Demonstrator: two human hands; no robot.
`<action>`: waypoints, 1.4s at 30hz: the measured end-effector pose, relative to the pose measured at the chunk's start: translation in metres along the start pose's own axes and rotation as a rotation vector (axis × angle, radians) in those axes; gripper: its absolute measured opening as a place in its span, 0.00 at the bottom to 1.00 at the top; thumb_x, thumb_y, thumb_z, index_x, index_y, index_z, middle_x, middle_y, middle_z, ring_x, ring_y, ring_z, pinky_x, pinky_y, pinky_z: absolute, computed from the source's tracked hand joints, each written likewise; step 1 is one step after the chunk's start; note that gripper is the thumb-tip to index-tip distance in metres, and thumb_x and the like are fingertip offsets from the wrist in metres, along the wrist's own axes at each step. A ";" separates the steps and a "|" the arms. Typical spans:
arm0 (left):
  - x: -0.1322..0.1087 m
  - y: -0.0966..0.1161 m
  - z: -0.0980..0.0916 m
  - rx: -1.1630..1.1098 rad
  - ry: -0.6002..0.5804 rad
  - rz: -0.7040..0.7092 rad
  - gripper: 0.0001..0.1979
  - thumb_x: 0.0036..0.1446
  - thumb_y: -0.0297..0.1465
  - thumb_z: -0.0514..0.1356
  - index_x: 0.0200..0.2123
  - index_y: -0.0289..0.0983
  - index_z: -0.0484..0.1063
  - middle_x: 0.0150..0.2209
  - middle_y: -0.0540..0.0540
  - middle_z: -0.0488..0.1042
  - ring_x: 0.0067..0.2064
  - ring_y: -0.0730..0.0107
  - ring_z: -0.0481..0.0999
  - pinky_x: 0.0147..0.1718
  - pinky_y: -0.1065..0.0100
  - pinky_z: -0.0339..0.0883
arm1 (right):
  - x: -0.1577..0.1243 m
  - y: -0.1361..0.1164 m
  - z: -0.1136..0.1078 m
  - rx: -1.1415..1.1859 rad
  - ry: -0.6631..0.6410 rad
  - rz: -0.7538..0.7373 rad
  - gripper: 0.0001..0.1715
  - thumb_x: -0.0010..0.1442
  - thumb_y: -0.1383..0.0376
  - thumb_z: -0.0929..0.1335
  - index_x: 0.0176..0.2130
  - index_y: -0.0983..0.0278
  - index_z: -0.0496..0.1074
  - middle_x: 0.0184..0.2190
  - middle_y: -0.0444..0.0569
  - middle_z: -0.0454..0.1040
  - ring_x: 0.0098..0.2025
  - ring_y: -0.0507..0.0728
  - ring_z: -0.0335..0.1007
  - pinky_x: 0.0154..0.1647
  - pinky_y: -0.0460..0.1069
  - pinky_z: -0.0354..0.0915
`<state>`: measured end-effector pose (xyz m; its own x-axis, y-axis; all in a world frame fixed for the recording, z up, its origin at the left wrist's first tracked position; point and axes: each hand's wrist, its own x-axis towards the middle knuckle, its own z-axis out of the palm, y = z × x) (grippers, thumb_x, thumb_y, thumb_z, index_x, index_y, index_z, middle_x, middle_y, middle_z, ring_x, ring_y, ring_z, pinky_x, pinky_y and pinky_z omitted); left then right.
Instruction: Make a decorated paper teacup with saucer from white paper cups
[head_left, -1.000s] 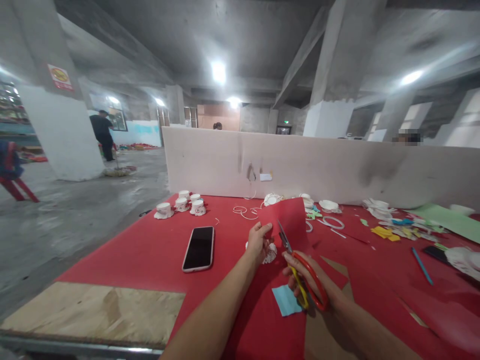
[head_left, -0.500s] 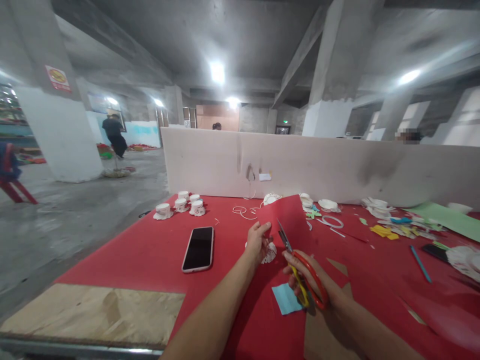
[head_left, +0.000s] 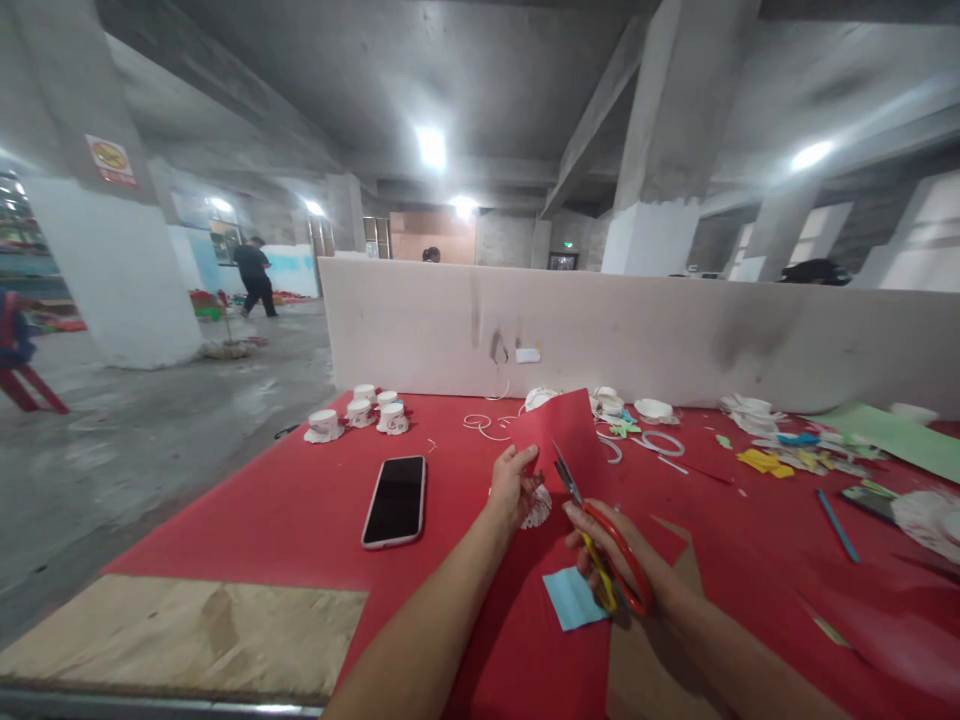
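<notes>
While left hand pinches red sheet right of phone, I see right hand gripping scissors, cut barely advanced.

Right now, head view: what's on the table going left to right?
Plywood patch, phone, left hand gripping the red paper, scissors in the right hand, yellow scraps, blue pen.

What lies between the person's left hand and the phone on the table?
Only bare red table cover separates the left hand from the phone, as the head view shows.
</notes>
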<state>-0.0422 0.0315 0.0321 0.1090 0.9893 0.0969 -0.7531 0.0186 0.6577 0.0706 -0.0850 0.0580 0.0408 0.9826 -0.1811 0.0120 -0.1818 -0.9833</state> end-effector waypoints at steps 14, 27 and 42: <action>-0.002 0.002 0.001 0.037 0.028 -0.002 0.16 0.36 0.32 0.69 0.29 0.35 0.67 0.27 0.51 0.73 0.23 0.79 0.68 0.24 0.74 0.61 | -0.002 -0.002 -0.003 -0.029 -0.002 -0.016 0.18 0.46 0.52 0.71 0.32 0.60 0.65 0.20 0.40 0.66 0.16 0.46 0.58 0.14 0.41 0.55; -0.003 0.005 0.002 0.065 0.020 0.032 0.15 0.36 0.31 0.68 0.27 0.35 0.67 0.26 0.52 0.72 0.24 0.77 0.70 0.24 0.74 0.62 | 0.001 -0.009 -0.004 -0.047 -0.025 -0.025 0.17 0.47 0.54 0.70 0.33 0.60 0.64 0.19 0.37 0.63 0.15 0.45 0.56 0.12 0.40 0.51; -0.003 0.005 0.002 0.115 -0.018 0.030 0.15 0.35 0.31 0.68 0.27 0.35 0.67 0.23 0.51 0.72 0.22 0.76 0.70 0.22 0.74 0.61 | 0.013 -0.014 -0.006 -0.122 0.020 -0.078 0.16 0.45 0.54 0.70 0.31 0.60 0.66 0.15 0.38 0.63 0.12 0.46 0.53 0.11 0.41 0.50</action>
<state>-0.0450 0.0289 0.0364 0.1002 0.9863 0.1307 -0.6770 -0.0286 0.7354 0.0774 -0.0700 0.0700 0.0549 0.9932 -0.1028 0.1370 -0.1094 -0.9845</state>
